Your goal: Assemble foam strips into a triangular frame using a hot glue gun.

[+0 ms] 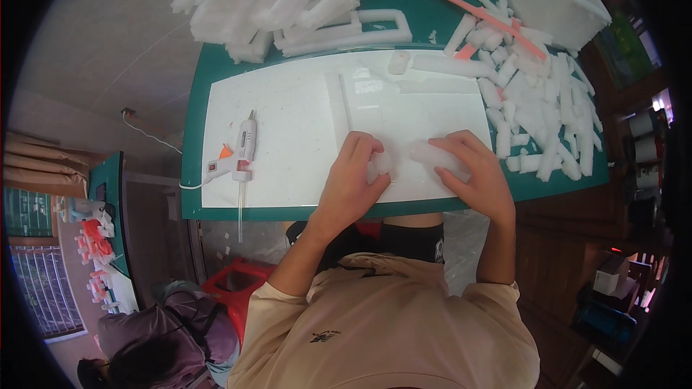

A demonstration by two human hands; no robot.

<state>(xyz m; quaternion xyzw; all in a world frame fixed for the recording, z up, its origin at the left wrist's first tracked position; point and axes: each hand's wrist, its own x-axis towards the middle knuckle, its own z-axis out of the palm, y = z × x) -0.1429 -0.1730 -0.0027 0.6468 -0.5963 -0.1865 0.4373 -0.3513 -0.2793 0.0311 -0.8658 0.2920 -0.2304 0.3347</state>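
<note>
Over the front part of a white board (pixel 288 115), my left hand (pixel 349 180) is closed around a short white foam piece (pixel 378 165). My right hand (pixel 477 171) grips a second white foam piece (pixel 425 151) by its right end, thumb below and fingers above. A gap separates the two pieces. Beyond my left hand, a long white foam strip (pixel 336 109) lies on the board. Farther back are another thick foam strip (pixel 450 65) and a small foam block (pixel 398 63). To the left rests a white hot glue gun (pixel 245 145), a clear glue stick (pixel 240 209) sticking out toward me.
A green mat (pixel 193 119) covers the table under the board. Loose foam offcuts (pixel 555 115) heap up on the right, with a pink strip (pixel 476 11) across them. Foam frames (pixel 245 7) are stacked back left; a large foam box (pixel 551 3) stands back right. Another person (pixel 166 331) sits left.
</note>
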